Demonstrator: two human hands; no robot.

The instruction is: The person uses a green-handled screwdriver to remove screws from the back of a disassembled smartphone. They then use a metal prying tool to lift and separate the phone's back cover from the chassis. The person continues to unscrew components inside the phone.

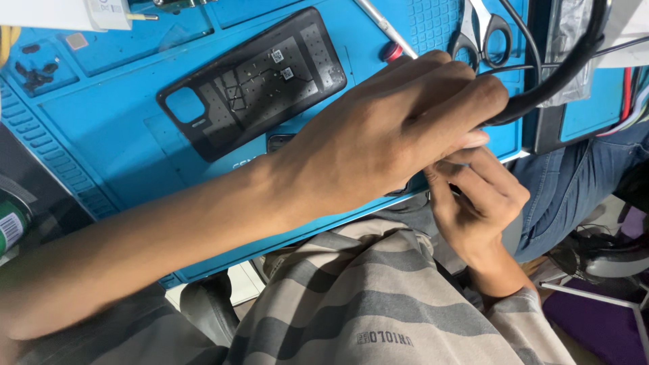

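My left hand (399,128) reaches across from the left and lies knuckles-up over a dark phone (278,142) on the blue work mat (115,128). Its fingers curl over the phone's far end, so only slivers of the phone show. My right hand (476,199) comes up from below the mat's edge, fingers bent, with their tips touching my left thumb. Whatever sits between them is hidden. A thick black cable (561,71) runs down from the upper right to my left fingertips.
A black phone back cover (253,81) lies inside-up on the mat, up and left of my hands. Scissors (481,30) and a thin metal tool (385,27) lie at the top. A green can (10,226) stands at the far left. A chair base (608,270) is at lower right.
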